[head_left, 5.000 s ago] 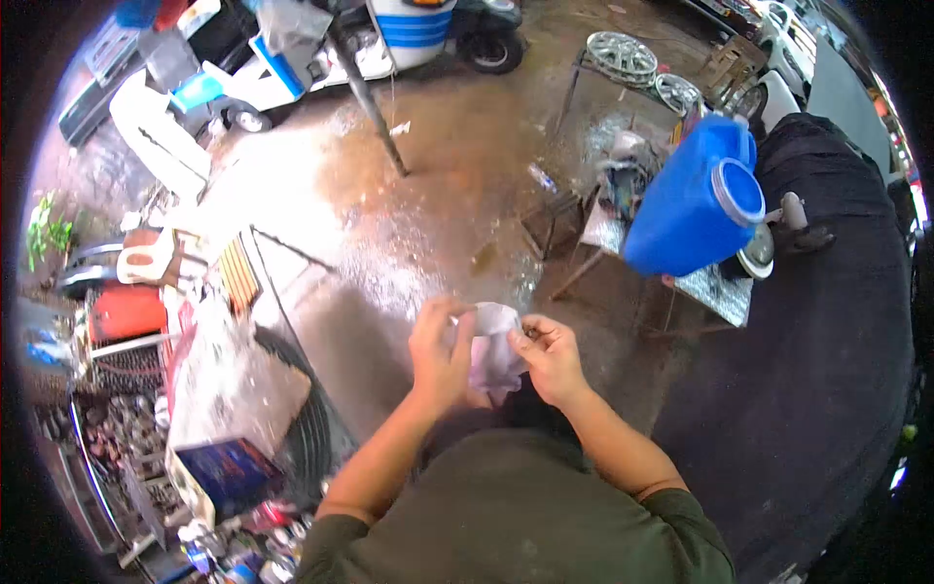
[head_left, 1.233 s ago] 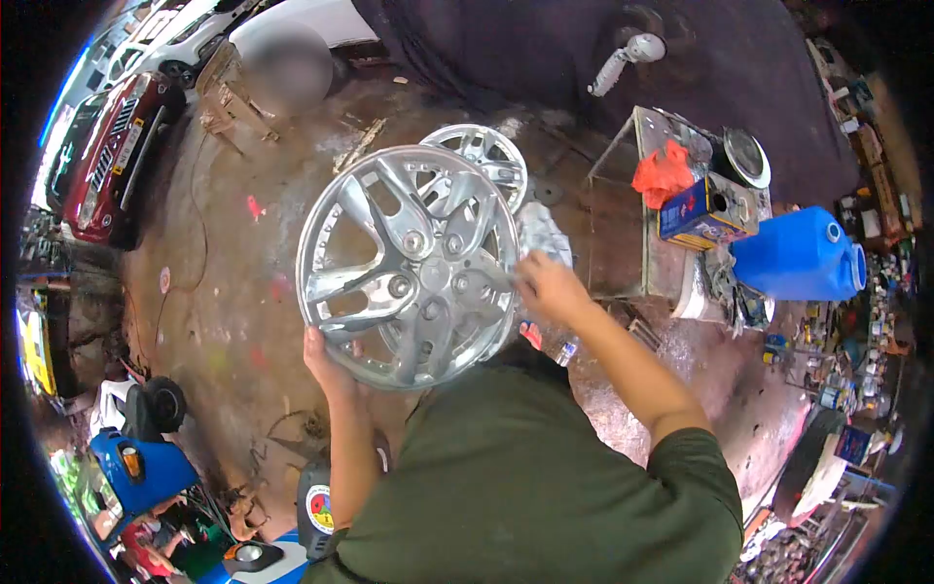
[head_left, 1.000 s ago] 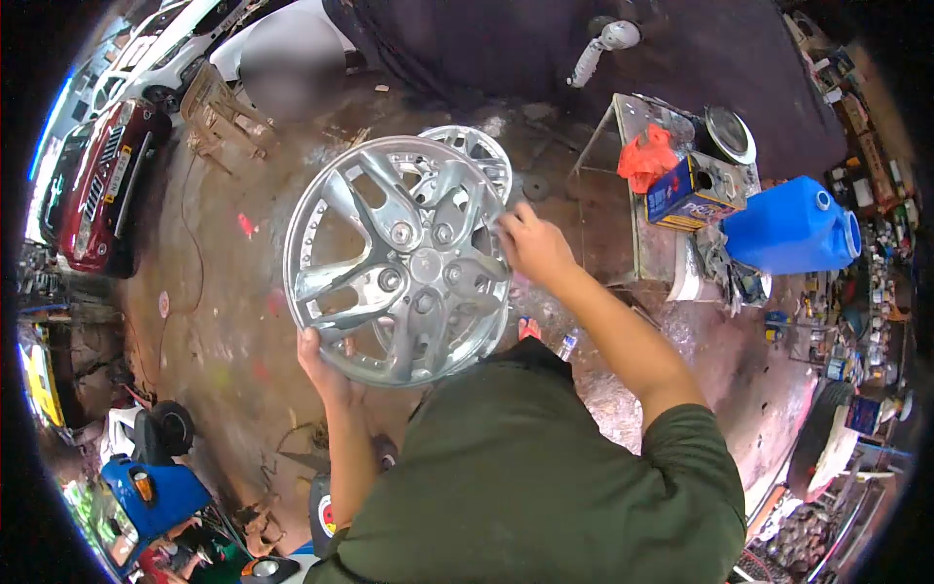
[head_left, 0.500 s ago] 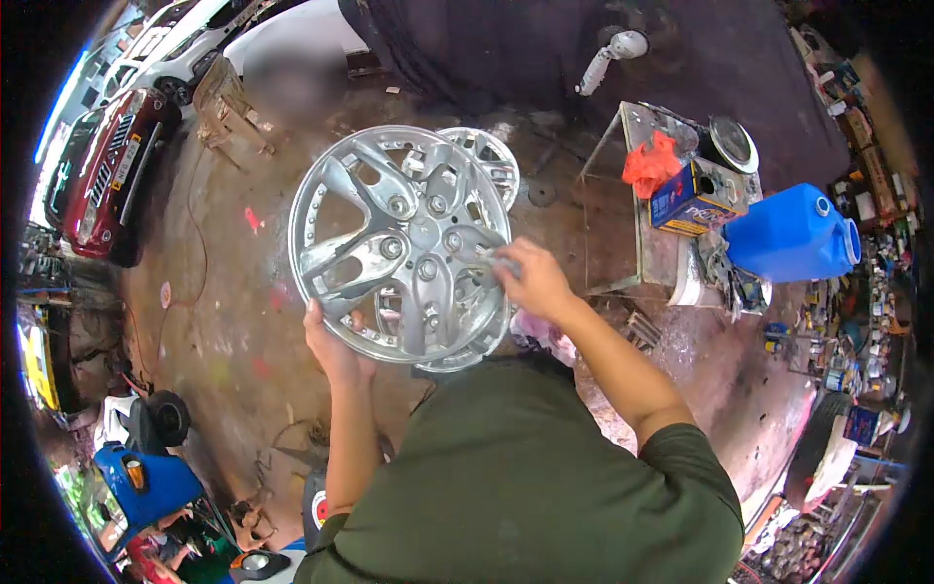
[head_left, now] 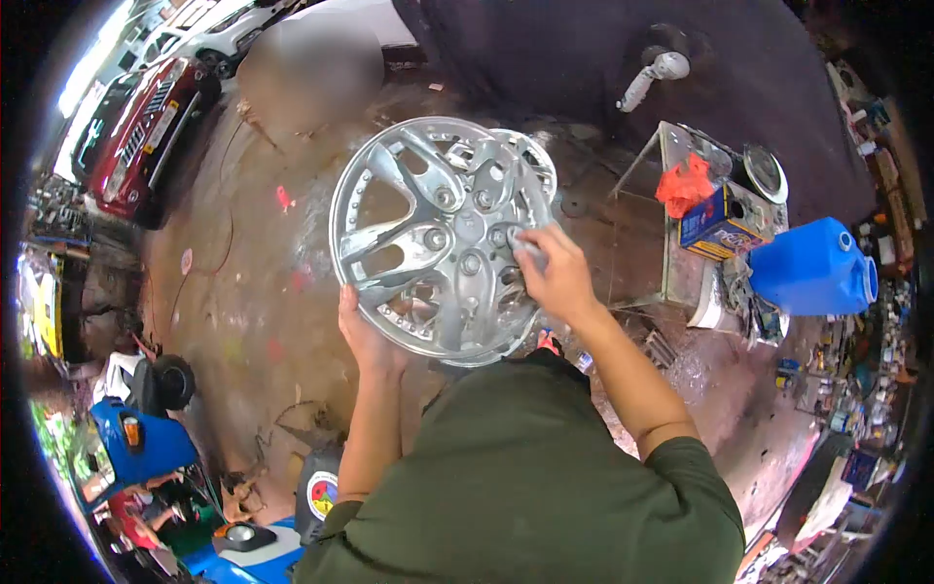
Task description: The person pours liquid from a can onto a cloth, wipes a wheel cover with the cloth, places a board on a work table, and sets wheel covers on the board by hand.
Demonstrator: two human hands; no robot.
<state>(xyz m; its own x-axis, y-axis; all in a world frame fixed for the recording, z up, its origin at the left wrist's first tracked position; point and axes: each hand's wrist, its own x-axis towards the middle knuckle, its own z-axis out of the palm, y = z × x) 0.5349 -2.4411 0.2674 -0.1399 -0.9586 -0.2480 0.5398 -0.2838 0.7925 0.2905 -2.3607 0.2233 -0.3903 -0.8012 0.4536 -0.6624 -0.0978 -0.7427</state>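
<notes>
A silver wheel cover (head_left: 471, 227) with split spokes, part shiny and part dull grey, is held up before me, facing the camera. My left hand (head_left: 368, 333) grips its lower left rim, thumb in front and the other fingers hidden behind. Bent fingers of my right hand (head_left: 556, 273) press on a spoke right of the hub. A small greyish piece seems to be pinched under those fingertips, but its kind is unclear. Behind the held cover, a second silver wheel cover (head_left: 537, 161) shows at the upper right, partly hidden.
To the right stands a worktable (head_left: 671, 146) with a red plastic bag (head_left: 686, 185), a blue box (head_left: 718, 226) and a blue jug (head_left: 812, 268). A red car (head_left: 141, 136) is at the upper left. A blue vehicle part (head_left: 146, 443) lies lower left. A dark cloth (head_left: 545, 58) hangs at the back.
My right hand has moved along the spoke toward the hub. My left hand keeps its hold on the rim. The whole view has shifted, with most things appearing further right.
</notes>
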